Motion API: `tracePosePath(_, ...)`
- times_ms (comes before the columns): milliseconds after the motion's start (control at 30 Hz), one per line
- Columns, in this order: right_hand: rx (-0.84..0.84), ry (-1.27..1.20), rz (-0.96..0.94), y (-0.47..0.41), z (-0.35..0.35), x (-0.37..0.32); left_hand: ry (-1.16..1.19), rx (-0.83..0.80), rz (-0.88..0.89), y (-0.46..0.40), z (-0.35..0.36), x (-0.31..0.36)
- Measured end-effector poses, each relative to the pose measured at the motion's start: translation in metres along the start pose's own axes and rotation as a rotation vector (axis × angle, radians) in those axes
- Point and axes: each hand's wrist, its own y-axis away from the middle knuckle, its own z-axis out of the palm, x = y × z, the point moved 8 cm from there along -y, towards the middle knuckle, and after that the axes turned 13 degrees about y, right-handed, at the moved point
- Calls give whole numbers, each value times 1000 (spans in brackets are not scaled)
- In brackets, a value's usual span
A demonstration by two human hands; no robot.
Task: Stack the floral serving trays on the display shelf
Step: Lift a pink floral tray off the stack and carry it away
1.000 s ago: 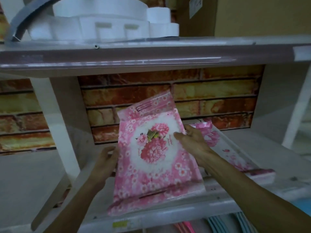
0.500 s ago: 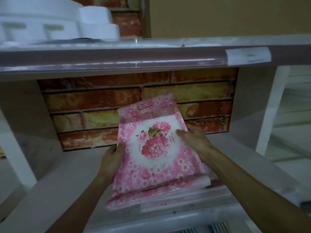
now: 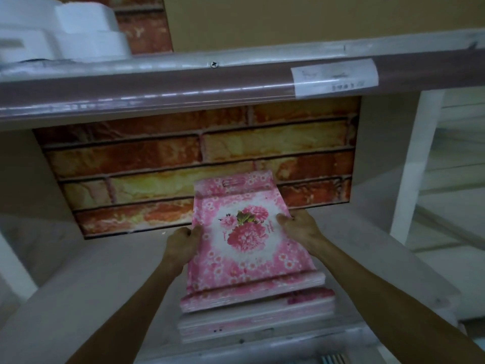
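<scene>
The floral tray [image 3: 244,232] is now lying lower and flatter than a moment ago, settling onto the tray stack [image 3: 257,321] on the shelf [image 3: 91,285]. The left hand [image 3: 181,243] is gripping its left edge, and the right hand [image 3: 299,227] is gripping its right edge, both forearms reaching forward.

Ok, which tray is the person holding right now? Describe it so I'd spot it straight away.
Look at the lower shelf in front of the brick-patterned back wall. A pile of pink trays lies at its front edge. The held tray is the top one, tilted up at its far end, with the left hand and right hand gripping its side edges; it alone shows its full rose picture.
</scene>
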Motion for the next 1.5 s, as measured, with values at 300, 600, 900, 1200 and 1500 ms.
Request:
tracePosePath(300, 28, 203, 57, -13, 13, 23, -280, -72, 78, -7, 8, -1)
tracePosePath(600, 64, 343, 77, -13, 18, 33, -411, -90, 93, -6, 11, -1)
tracePosePath(900, 102, 357, 38, -19, 19, 36, -402, -39, 51, -9, 4, -1)
tracePosePath(1200, 92, 332, 57, -22, 21, 41, -495, -41, 86, -10, 5, 7)
tracePosePath(1500, 87, 265, -7, -20, 16, 37, -500, -131, 66, -7, 7, 9)
